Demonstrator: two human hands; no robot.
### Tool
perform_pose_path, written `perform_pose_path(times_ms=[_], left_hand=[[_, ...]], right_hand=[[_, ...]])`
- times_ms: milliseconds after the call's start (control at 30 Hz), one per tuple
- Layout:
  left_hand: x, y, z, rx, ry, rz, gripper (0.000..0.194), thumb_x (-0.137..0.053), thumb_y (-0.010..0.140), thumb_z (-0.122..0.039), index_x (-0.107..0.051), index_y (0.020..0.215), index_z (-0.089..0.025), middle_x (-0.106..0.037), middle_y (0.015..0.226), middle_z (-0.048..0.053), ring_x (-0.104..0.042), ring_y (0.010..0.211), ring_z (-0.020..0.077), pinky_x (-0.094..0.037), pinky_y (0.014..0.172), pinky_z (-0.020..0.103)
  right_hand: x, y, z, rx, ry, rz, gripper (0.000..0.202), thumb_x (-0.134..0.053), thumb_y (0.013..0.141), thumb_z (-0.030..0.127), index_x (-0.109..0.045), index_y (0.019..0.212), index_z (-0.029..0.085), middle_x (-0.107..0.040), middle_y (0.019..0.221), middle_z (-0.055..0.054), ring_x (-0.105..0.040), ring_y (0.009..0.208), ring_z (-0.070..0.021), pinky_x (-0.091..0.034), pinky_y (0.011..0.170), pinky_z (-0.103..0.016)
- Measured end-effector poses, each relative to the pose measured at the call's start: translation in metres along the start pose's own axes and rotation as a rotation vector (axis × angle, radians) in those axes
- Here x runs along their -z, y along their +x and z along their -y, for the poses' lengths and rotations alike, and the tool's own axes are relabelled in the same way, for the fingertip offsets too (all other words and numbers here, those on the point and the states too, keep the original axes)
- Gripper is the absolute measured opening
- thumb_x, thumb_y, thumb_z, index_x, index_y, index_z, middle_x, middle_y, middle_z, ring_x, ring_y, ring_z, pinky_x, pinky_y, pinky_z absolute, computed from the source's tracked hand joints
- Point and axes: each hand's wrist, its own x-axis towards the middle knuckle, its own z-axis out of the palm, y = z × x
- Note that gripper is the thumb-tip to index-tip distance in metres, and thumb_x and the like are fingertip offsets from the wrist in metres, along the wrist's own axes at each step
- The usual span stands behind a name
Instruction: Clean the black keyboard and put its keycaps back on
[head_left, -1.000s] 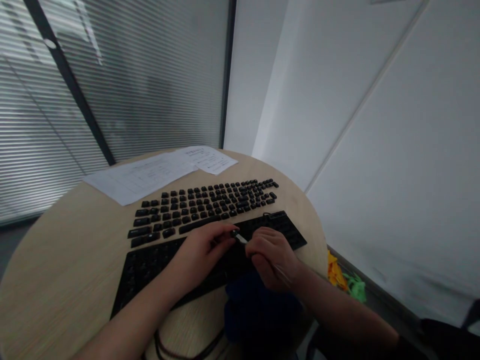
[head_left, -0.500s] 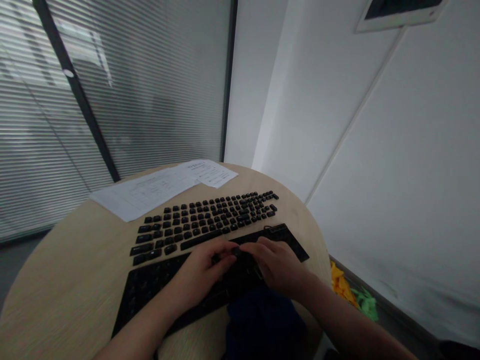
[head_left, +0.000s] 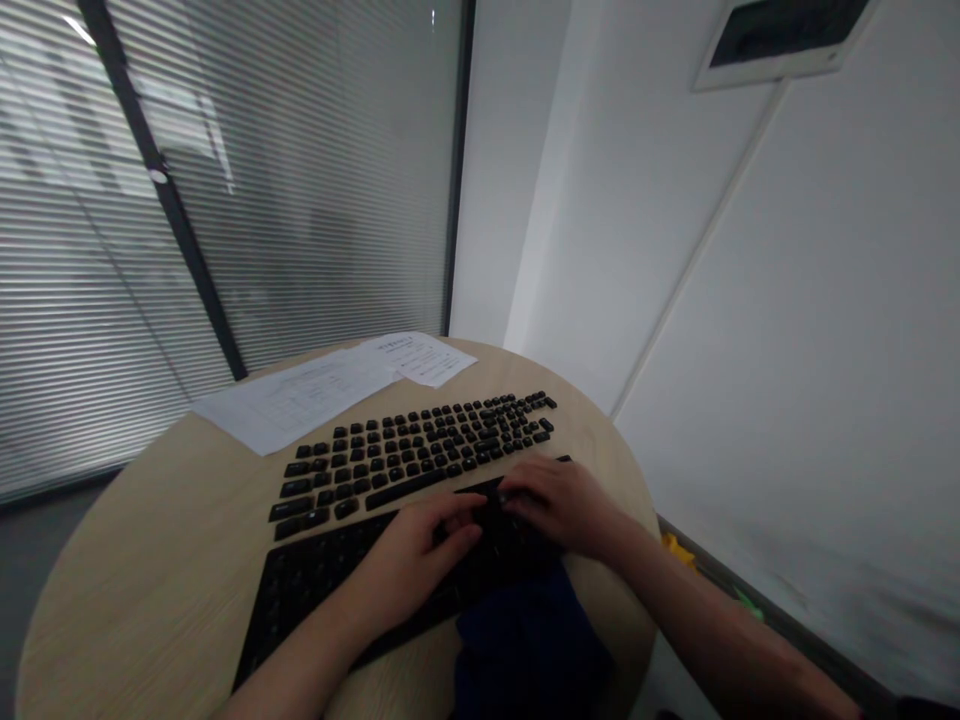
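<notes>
A black keyboard base [head_left: 315, 570] lies along the near side of the round table, partly covered by my arms. My left hand [head_left: 424, 545] rests over its middle, thumb and forefinger apart, with nothing visible between them. My right hand [head_left: 559, 500] is at the base's right part, its fingers bent and close together at the fingertips; whatever they pinch is too small and dark to make out. Beyond the base, loose black keycaps [head_left: 397, 450] are laid out in rows on the wood, with a long space bar [head_left: 405, 487] in the nearest row.
Printed sheets of paper [head_left: 315, 390] lie at the back of the table [head_left: 127, 560]. Dark blue cloth [head_left: 529, 640] is at the near edge, below the keyboard base. A blind-covered glass partition [head_left: 337, 200] and a white wall [head_left: 787, 330] stand behind. Yellow material [head_left: 677, 550] lies on the floor at right.
My hands, earlier meeting over a small dark piece, have separated slightly. My left thumb and forefinger have parted. The right hand has turned further over the base. The camera view has shifted slightly.
</notes>
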Motion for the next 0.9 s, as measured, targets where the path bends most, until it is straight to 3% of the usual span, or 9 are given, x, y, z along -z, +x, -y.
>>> perform_pose_path(times_ms=[133,167,233,300,500,800,900], left_hand=[[0.003,-0.002,-0.001,-0.04,0.14,-0.009,0.039,-0.052,0.097,-0.04,-0.07,0.126,-0.023,-0.074,0.096,0.006,-0.067,0.087,0.0224,-0.051,0.082,0.036],[0.004,-0.002,-0.002,-0.052,0.163,-0.002,0.037,-0.052,0.097,-0.039,-0.071,0.125,-0.023,-0.074,0.098,0.006,-0.068,0.09,0.0228,-0.051,0.083,0.036],[0.006,-0.003,-0.005,-0.072,0.197,0.014,0.035,-0.052,0.097,-0.036,-0.072,0.123,-0.024,-0.075,0.102,0.006,-0.069,0.094,0.0231,-0.051,0.086,0.036],[0.007,-0.003,-0.008,-0.082,0.223,0.033,0.033,-0.053,0.096,-0.033,-0.073,0.122,-0.024,-0.076,0.102,0.006,-0.069,0.093,0.0227,-0.052,0.085,0.035],[0.006,-0.003,-0.01,-0.05,0.23,0.057,0.033,-0.053,0.095,-0.029,-0.073,0.12,-0.024,-0.076,0.098,0.005,-0.069,0.087,0.021,-0.052,0.081,0.033],[0.002,-0.002,-0.004,-0.05,0.226,0.123,0.03,-0.054,0.095,-0.027,-0.073,0.118,-0.026,-0.075,0.099,0.004,-0.069,0.087,0.02,-0.051,0.079,0.032],[0.002,-0.001,-0.004,-0.047,0.219,0.133,0.03,-0.053,0.095,-0.026,-0.072,0.118,-0.026,-0.074,0.099,0.004,-0.069,0.088,0.0202,-0.052,0.08,0.032]], right_hand=[[0.017,-0.003,-0.095,-0.398,-0.019,-0.142,0.018,-0.07,0.089,0.031,-0.074,0.103,0.021,-0.076,0.099,-0.007,-0.065,0.076,-0.0185,-0.05,0.075,-0.032],[0.019,-0.005,-0.119,-0.487,-0.028,-0.129,0.018,-0.071,0.086,0.031,-0.075,0.1,0.021,-0.077,0.098,-0.007,-0.065,0.076,-0.0189,-0.05,0.075,-0.032],[0.016,-0.01,-0.158,-0.548,-0.034,-0.113,0.016,-0.072,0.082,0.03,-0.077,0.093,0.019,-0.077,0.089,-0.007,-0.065,0.071,-0.0196,-0.05,0.072,-0.033],[0.009,-0.016,-0.181,-0.571,-0.026,-0.101,0.017,-0.071,0.081,0.03,-0.077,0.092,0.018,-0.078,0.087,-0.007,-0.065,0.069,-0.0194,-0.05,0.07,-0.032],[-0.014,-0.03,-0.195,-0.538,0.019,-0.062,0.023,-0.069,0.083,0.034,-0.079,0.098,0.019,-0.08,0.091,-0.008,-0.07,0.077,-0.0221,-0.053,0.074,-0.034],[-0.014,-0.035,-0.199,-0.496,-0.02,-0.068,0.035,-0.067,0.086,0.038,-0.077,0.115,0.021,-0.079,0.104,-0.01,-0.066,0.072,-0.0211,-0.052,0.073,-0.036],[-0.014,-0.035,-0.198,-0.487,-0.043,-0.08,0.032,-0.066,0.087,0.039,-0.077,0.112,0.021,-0.078,0.105,-0.01,-0.065,0.072,-0.0211,-0.052,0.073,-0.036]])
